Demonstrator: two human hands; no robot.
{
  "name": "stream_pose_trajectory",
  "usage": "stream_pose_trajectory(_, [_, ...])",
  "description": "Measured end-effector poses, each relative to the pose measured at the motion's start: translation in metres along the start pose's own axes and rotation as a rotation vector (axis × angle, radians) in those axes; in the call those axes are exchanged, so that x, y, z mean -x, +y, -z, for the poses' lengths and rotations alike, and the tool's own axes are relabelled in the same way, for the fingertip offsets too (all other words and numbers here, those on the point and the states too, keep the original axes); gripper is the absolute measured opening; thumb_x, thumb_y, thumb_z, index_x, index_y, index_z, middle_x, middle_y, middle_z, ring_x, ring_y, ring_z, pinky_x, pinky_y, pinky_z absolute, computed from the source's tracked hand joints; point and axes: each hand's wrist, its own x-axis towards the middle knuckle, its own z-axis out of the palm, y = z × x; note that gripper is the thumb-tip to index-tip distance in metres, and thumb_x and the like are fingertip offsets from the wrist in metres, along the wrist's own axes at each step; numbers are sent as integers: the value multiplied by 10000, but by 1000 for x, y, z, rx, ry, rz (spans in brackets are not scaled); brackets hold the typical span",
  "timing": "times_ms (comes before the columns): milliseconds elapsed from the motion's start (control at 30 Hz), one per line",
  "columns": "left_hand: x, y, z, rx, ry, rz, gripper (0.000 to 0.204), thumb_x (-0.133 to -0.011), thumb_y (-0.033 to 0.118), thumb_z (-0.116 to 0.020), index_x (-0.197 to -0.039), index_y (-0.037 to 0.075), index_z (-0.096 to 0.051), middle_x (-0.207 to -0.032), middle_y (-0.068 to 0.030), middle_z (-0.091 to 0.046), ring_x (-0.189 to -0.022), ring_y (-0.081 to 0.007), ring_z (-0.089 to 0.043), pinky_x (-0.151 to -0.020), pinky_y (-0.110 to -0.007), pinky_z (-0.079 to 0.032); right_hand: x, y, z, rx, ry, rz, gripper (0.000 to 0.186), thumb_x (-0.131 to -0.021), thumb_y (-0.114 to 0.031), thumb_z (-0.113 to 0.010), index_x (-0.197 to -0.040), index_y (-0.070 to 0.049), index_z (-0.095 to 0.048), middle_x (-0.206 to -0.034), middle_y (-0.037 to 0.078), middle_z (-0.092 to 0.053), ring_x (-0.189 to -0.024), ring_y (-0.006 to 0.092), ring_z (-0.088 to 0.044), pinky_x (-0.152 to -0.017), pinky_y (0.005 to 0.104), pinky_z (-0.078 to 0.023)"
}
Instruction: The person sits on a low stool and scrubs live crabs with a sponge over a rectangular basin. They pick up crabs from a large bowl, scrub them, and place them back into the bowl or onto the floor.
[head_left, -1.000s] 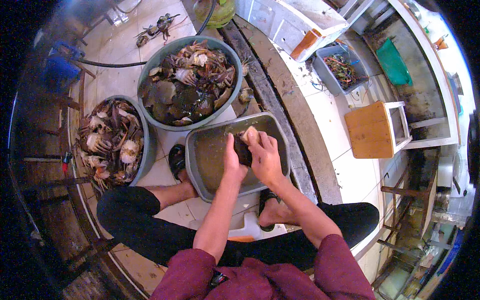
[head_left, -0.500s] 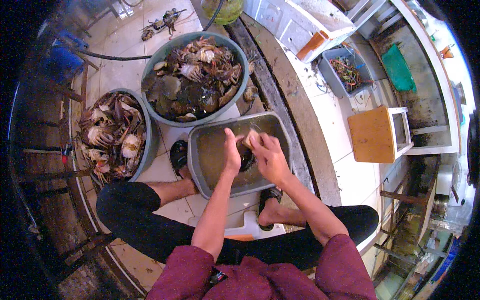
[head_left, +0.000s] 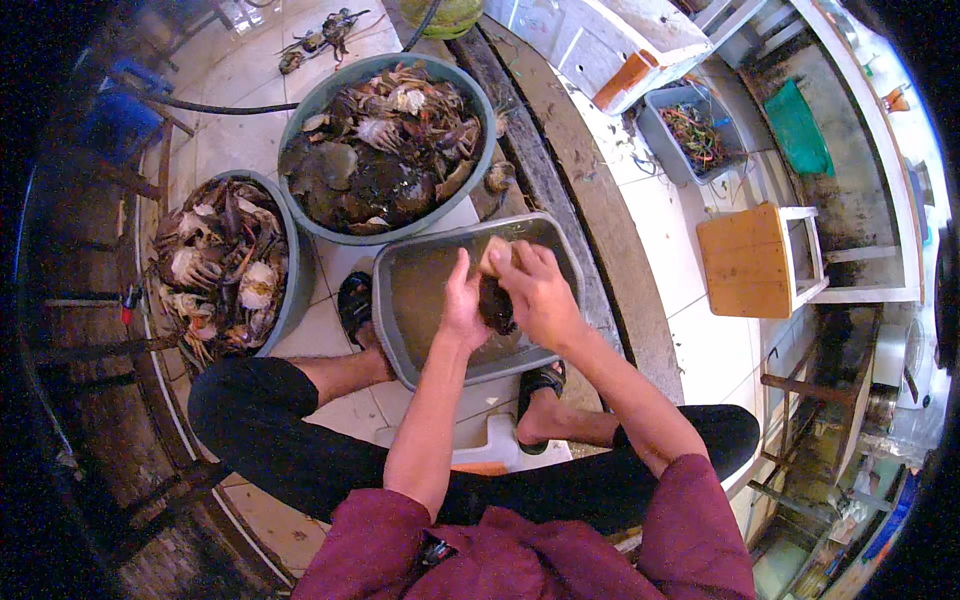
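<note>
Both hands work over a grey rectangular basin (head_left: 400, 375) of murky water between my feet. My left hand (head_left: 464, 308) grips the side of a dark, wet crab (head_left: 496, 306), its thumb pointing up. Closed around a small tan scrubbing block (head_left: 494, 254), my right hand (head_left: 540, 295) presses on the crab's far side. The block's underside is hidden, so I cannot tell whether it has bristles. My fingers cover most of the crab.
A round tub (head_left: 290, 120) heaped with crabs stands beyond the basin, and another crab-filled tub (head_left: 298, 290) sits to the left. Tied crabs (head_left: 325, 38) lie on the tiles at the back. A wooden stool (head_left: 745, 262) and a grey crate (head_left: 660, 140) of scraps are at right.
The dark crab has come up nearer to me, between my palms, and shows more. The tan block has shifted slightly up and left with my right hand.
</note>
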Motion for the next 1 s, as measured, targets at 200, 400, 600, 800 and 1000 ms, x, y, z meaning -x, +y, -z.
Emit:
stream_pose_trajectory(200, [-1,-2,-4,-108,-34,-84,732,-962,605,-218,-1384,35,-397,-1276,-114,-549,-1159,-256,-539,-1022,-387,-397,2,-8,7,5,-36,63,464,-756,10,-535,-1212,-71,-564,-1158,215,-523,-1060,418,-496,-897,467,-467])
stream_pose_trajectory(400, [2,3,-6,-120,-140,-42,773,-958,618,-191,-1421,17,-340,-1353,-91,-497,-1250,-234,-470,-1101,-368,-293,-6,-2,8,-9,58,-105,459,-743,35,-593,-1195,-44,-597,-1206,209,-517,-1068,412,-498,-923,457,-430])
stream_pose_trajectory(600, [1,4,-7,-6,-82,-54,756,-951,636,-197,-1434,72,-338,-1255,-117,-552,-1175,-233,-518,-1037,-374,-372,-2,-18,10,-47,-8,-63,439,-730,47,-551,-1159,-35,-602,-1154,213,-526,-1062,413,-493,-918,461,-428])
stream_pose_trajectory(800, [6,7,-5,-56,-140,-81,721,-960,619,-193,-1443,103,-337,-1285,-111,-533,-1173,-232,-515,-1030,-385,-375,0,-26,10,87,7,-8,490,-724,11,-543,-1210,-45,-558,-1175,234,-506,-1055,414,-499,-926,456,-451])
stream_pose_trajectory(1000, [10,16,-1,-35,-72,-231,599,-993,539,-215,-1440,160,-336,-1128,-100,-555,-1002,-253,-578,-892,-382,-477,20,-37,0,163,-33,76,517,-725,-27,-566,-1241,-65,-553,-1263,242,-471,-1104,415,-491,-949,470,-439])
